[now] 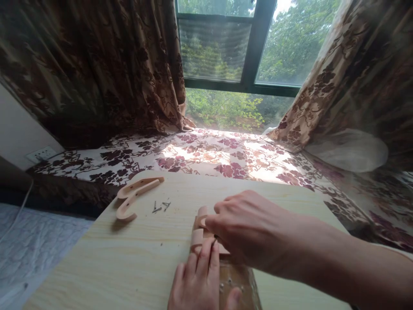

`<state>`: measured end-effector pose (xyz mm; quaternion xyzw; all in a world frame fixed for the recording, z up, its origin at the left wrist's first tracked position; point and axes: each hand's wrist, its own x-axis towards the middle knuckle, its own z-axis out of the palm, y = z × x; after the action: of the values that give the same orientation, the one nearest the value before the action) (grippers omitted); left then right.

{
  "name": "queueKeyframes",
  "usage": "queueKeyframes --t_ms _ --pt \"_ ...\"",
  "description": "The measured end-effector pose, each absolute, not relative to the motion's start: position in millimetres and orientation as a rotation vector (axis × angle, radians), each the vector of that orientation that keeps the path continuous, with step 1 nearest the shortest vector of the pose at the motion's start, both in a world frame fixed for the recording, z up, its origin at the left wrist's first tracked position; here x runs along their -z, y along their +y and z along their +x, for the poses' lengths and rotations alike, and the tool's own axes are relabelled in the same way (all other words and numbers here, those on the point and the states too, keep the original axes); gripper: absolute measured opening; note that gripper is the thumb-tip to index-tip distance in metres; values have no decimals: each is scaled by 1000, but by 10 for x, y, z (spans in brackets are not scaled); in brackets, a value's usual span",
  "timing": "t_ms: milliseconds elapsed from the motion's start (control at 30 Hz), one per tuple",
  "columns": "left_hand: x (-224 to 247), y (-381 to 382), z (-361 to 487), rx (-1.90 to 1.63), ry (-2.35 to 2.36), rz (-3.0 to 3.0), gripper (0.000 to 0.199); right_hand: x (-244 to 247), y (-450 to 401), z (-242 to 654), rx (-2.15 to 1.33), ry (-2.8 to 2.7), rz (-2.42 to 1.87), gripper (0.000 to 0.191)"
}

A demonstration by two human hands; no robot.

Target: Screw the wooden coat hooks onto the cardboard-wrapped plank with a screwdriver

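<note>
Peach-coloured curved pieces with a smooth, wood-like finish point(196, 238), grouped near the middle of a pale, light-grained wooden tabletop point(145, 267), beneath and between both bare hands; partly covered, hence exact number and joining impossible to tell. Left hand point(198, 277): back upward, fingers extended side by side with tips against the nearer part of the group, thumb set apart over a flat brown slab with a shiny edge point(241, 275); firm pinch or mere pressing, impossible to tell. Right hand point(238, 226): reaching across from the right, fingers curled tightly inward above the same group; contents of the fist hidden. Slender dark item point(215, 237) just below the right hand and close to the left fingertips, too little exposed for naming or for assigning to either hand. On the brown slab, several small pale dots point(229, 280), too small to identify.

Farther left on the tabletop, two similar peach-coloured curved strips with hooked ends and small dark holes point(124, 212), close together; just to the right of these, a loose scatter of thin dark screw-like pieces point(157, 210). Beyond the table, white cloth with a purple-brown floral pattern point(193, 153), partly sunlit, below a green-framed window point(222, 86) between brown floral curtains point(161, 64).
</note>
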<state>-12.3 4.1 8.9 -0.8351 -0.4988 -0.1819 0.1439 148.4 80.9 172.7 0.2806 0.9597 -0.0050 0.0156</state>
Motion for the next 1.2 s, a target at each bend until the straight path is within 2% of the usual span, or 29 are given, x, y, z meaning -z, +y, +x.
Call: queueKeyframes --t_ms 133,333,567,700,1000,1133,1200 --pt "-83 56 -122 549 -1415 -2390 54 -1751 842 1464 -12 3005 991 8" --pt "-145 46 -126 516 -1445 -2442 54 -1968 848 1416 239 2923 868 10" --pt "-244 21 -86 444 -1362 -2360 54 -2059 926 1415 48 2792 1057 9" --pt "-267 24 -79 452 -1342 -2366 52 -2139 932 1443 104 2847 927 7" --pt "-304 15 -79 495 -1417 -2436 47 -2131 892 1367 80 2822 979 24" --pt "-347 35 -51 546 -1436 -2442 43 -2147 886 1369 119 2812 946 10" --pt "-358 37 -45 554 -1471 -2447 41 -2153 879 1367 181 2804 913 12"
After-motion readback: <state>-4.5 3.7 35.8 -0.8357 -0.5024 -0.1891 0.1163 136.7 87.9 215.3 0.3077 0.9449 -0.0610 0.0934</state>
